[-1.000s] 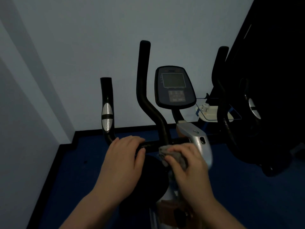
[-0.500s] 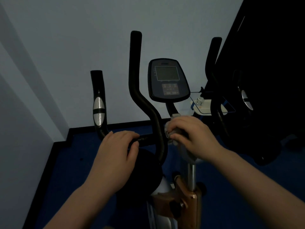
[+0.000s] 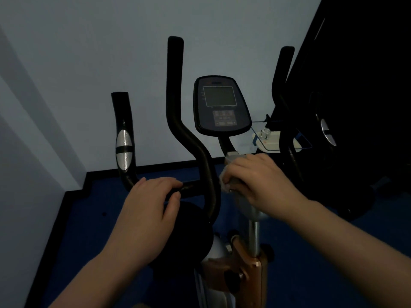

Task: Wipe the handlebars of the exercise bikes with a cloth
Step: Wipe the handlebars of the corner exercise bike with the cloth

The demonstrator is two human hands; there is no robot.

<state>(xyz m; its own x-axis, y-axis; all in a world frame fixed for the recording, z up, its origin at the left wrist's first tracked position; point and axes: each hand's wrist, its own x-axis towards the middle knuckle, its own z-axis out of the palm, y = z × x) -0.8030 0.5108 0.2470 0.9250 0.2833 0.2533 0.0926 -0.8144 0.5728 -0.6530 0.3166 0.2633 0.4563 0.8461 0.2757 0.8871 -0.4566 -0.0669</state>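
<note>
Console [image 3: 221, 105] behind hands, perhaps shelf [image 3: 275, 141] beyond.

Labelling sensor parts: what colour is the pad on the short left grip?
Silver, split by a black band, on the black left grip; head view, the only one.

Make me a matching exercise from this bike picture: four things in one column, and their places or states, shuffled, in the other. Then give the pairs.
Things:
1. left hand
2. right hand
3. console
4. silver sensor plate

Places or states:
A. set into the short upright handlebar on the left
B. closed over the horizontal crossbar
C. pressing a cloth just below the console stem
D. on a stem at the centre, screen dark

Pairs: 1-B, 2-C, 3-D, 4-A
</note>
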